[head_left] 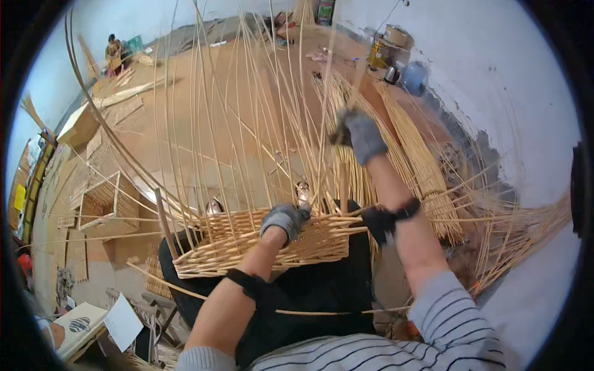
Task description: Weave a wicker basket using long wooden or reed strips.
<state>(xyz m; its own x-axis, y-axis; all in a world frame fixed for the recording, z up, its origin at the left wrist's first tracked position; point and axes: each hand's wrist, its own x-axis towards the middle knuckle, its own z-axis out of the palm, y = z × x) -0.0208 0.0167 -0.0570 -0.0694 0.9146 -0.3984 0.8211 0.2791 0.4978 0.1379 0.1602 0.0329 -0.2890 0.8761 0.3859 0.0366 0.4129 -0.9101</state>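
Observation:
A half-woven wicker basket point(260, 244) of pale rods lies across my lap on black cloth. Tall upright rods point(210, 123) rise from its far side and fan out. My left hand point(284, 224), in a grey glove, is closed on the basket's woven wall right of its middle; its fingertips are partly hidden. Raised beyond the basket's right end, my gloved right hand point(362, 136) makes a fist. A pale stick point(359, 80) runs up from it, smeared by motion. A dark patch shows at the fist's left side, too blurred to name.
Bundles of long pale rods point(421, 173) lie on the floor at the right, loose ends reaching the wall. An open wicker frame point(102, 207) stands at the left. A blue jug point(414, 78) and a kettle point(391, 75) sit far right. Another person point(114, 52) sits far left.

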